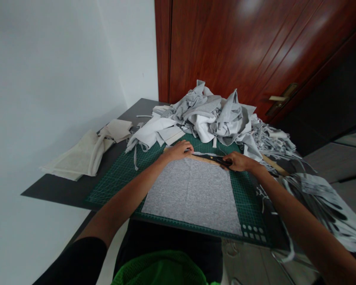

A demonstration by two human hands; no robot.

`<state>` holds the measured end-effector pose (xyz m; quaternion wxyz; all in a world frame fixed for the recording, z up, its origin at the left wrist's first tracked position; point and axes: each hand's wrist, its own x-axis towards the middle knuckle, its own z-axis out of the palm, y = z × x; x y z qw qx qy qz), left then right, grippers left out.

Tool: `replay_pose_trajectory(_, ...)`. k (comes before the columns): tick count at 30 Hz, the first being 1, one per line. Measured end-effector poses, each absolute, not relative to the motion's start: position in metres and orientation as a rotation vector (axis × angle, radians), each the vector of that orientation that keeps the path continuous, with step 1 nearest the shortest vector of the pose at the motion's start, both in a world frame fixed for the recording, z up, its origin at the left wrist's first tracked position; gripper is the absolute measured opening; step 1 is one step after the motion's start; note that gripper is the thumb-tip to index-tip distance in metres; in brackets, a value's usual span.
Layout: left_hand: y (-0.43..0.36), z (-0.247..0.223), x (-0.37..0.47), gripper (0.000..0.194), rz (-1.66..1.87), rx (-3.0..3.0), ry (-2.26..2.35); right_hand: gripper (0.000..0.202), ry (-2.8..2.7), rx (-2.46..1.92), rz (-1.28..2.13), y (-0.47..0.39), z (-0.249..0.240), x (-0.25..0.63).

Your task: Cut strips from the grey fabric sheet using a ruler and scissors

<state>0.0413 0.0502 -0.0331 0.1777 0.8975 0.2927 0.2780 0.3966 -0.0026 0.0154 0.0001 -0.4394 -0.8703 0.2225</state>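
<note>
A grey heathered fabric piece (192, 194) lies flat on the green cutting mat (115, 174). A wooden ruler (206, 159) rests across its far edge. My left hand (178, 151) bends over the ruler's left part, fingers closed on it and the fabric below. In my right hand (240, 161) are black scissors (218, 159), with fingers wrapped round the handles. The blades point left along the ruler, at the fabric's far edge. A thin pale strip of fabric (206, 153) lies just beyond the blades. Whether the blades are parted is too small to tell.
Crumpled grey and white fabric (201, 113) is heaped at the back, against a red-brown door (225, 47). Cream cloth (89, 154) lies at the left, by the white wall. Thin scraps (269, 136) and stacked pale strips (323, 202) crowd the right side.
</note>
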Motion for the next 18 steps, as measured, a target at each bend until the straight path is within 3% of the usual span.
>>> replay_pose_trajectory(18, 0.053, -0.037, 0.046, 0.014, 0.807, 2.459, 0.812, 0.023, -2.762, -1.412, 0.649, -0.003, 0.021, 0.385)
